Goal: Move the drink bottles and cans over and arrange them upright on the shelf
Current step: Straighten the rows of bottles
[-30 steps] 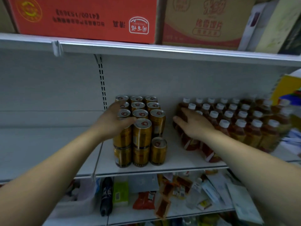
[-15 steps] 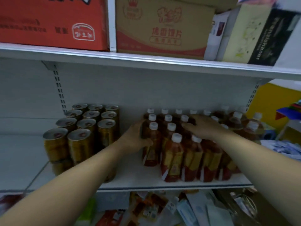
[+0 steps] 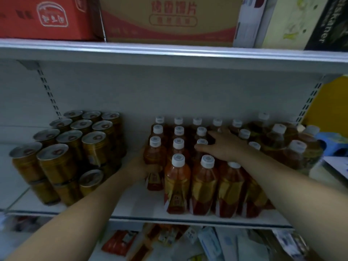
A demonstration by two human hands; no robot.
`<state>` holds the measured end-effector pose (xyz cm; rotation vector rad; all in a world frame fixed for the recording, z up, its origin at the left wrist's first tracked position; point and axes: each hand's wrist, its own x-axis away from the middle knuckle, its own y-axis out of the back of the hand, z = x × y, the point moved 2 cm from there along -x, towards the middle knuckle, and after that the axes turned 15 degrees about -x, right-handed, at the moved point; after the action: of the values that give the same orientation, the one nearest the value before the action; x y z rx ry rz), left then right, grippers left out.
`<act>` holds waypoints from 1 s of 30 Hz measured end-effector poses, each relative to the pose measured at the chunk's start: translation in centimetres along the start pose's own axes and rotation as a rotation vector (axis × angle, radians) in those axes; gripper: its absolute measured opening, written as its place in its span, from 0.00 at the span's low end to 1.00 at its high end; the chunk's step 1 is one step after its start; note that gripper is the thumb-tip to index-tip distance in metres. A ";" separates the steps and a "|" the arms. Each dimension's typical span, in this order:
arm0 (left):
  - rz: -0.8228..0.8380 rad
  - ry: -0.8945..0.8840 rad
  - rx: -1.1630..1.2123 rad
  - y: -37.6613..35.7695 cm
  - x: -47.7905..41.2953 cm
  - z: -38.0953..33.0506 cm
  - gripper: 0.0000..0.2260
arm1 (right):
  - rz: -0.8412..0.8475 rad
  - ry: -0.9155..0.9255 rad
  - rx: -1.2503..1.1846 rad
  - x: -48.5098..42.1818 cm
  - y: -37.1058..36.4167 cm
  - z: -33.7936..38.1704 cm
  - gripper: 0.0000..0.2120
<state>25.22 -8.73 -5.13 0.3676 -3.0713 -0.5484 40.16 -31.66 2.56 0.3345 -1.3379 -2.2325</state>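
Some twenty small tea bottles (image 3: 205, 185) stand upright in a tight block on the shelf (image 3: 139, 202), white caps up. Stacked cans (image 3: 75, 147) sit to their left, across a strip of bare shelf. The left hand (image 3: 139, 167) grips the outermost bottle (image 3: 154, 161) of the left column around its body, below the shoulder. The right hand (image 3: 225, 146) lies released across caps in the middle of the block, fingers straight and spread, holding nothing.

The bottles look full, so each is probably weighty for its size. The thin plastic would give under a hard squeeze, and the glossy label is likely slick. Tall on a narrow base, one bottle knocked could tip its neighbours. A wrap around the body just under the shoulder seems the surest hold.

The painted shelf looks smooth and flat, so bottles should slide readily. Headroom is limited by the upper shelf (image 3: 169, 53), which is loaded with cartons (image 3: 169, 19). Larger bottles (image 3: 278, 146) crowd the right side, and packets (image 3: 120, 243) litter the level below.
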 end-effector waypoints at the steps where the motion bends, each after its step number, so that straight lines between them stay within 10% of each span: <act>1: -0.015 0.016 -0.022 -0.1 0.3 -0.2 0.36 | -0.018 0.005 -0.031 0.1 0.1 0.0 0.49; 8: -0.550 0.000 -0.372 -2.7 5.6 -0.8 0.37 | -0.321 0.200 -0.203 3.5 1.7 0.4 0.35; 13: -0.427 -0.122 -0.666 -6.5 6.6 -0.7 0.48 | -0.048 0.101 0.111 6.6 0.0 -1.1 0.53; 25: -0.476 -0.147 -0.777 -5.9 7.0 -2.8 0.45 | -0.134 0.218 0.118 7.9 3.8 -1.6 0.48; 30: -0.451 -0.406 -1.149 -8.4 6.2 -8.8 0.39 | 0.155 0.176 0.299 7.7 7.4 -6.3 0.54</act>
<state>21.51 -20.77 0.00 0.9305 -2.3152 -2.3980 38.78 -43.39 6.41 0.5028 -1.5443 -1.8329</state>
